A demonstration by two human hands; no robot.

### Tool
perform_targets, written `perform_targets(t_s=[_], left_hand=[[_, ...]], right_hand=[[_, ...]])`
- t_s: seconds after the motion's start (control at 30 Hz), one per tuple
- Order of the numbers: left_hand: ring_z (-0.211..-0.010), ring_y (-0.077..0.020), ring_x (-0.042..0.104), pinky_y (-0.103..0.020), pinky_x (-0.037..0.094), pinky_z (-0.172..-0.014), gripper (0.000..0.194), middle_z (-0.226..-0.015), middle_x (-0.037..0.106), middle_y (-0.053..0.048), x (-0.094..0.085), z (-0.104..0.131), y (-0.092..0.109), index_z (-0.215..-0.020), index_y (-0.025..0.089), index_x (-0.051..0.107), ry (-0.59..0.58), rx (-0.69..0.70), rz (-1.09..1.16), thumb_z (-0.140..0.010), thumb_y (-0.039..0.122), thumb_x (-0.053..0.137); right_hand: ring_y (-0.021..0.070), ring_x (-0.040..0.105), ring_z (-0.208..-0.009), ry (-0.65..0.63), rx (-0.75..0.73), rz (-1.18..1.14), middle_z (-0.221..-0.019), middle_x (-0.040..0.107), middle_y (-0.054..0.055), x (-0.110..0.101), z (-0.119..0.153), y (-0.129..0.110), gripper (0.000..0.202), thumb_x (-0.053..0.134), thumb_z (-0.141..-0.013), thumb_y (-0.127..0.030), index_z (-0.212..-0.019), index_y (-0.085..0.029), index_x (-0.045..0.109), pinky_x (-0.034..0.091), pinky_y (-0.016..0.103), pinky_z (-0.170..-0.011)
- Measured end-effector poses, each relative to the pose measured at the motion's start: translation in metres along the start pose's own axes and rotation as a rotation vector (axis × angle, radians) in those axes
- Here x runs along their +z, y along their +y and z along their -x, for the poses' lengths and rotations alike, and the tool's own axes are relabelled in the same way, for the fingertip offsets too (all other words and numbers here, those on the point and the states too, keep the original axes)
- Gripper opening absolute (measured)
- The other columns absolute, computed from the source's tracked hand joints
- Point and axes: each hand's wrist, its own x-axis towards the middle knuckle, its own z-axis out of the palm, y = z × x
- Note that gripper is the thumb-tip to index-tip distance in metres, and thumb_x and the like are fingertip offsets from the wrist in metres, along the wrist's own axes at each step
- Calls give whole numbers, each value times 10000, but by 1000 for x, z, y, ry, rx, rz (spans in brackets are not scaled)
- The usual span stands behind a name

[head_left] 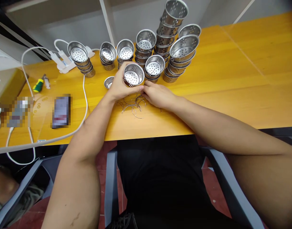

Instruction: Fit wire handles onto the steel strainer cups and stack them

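Note:
My left hand (119, 84) is closed around a perforated metal cup (134, 74), its open mouth tilted toward me. The fingers of my right hand (156, 93) are pinched together at the cup's lower right side, close to my left thumb. What they pinch is too small to make out. Several thin curved wires (134, 108) lie in a loose tangle on the table just below my hands. A small metal cup (109, 82) stands left of my left hand, partly hidden by it. Behind my right hand is a short stack of perforated cups (155, 65).
More stacks of perforated cups (80, 52) stand along the back, the tallest stack (167, 30) right of centre. Leftward on the yellow table (232, 79) lie a phone (61, 111), a green-yellow screwdriver (38, 85), a power strip (67, 65), a white cable (86, 98) and a cardboard box (10, 84).

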Motion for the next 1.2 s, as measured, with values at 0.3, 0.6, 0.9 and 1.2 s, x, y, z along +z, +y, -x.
perform_targets(t_s=[0.3,0.6,0.9,1.2], left_hand=[[-1721,-450,656,-672,491,-1524,1158,-1727,699,-154,6,-6,-27,-1721,362,515,115,-6,21,-825,987,900],[-1667,-438,690,-701,526,-1500,1161,-1758,720,-145,0,0,-15,-1673,375,585,117,-45,28,-770,977,996],[-1519,-396,793,-588,637,-1375,1150,-1592,784,-116,12,-14,-61,-1587,357,598,254,138,113,-740,1005,1027],[-1537,-408,779,-608,635,-1379,1167,-1657,749,-143,16,-14,-72,-1657,363,628,195,206,88,-757,990,1027]], right_hand=[[426,795,-1164,1,-1,-51,-1475,751,279,-6,3,-1,376,461,-1229,-219,-1465,-118,736,643,552,-991],[385,761,-1168,182,-215,-241,-1307,777,214,-5,6,27,318,558,-1158,-247,-1284,-171,840,609,518,-1094],[187,637,-767,417,-533,-565,-886,713,18,3,1,35,184,706,-1184,-332,-1182,-230,859,535,335,-776],[129,511,-623,551,-472,-766,-779,653,-23,8,-1,31,206,812,-1164,-379,-1262,-219,896,391,303,-585]])
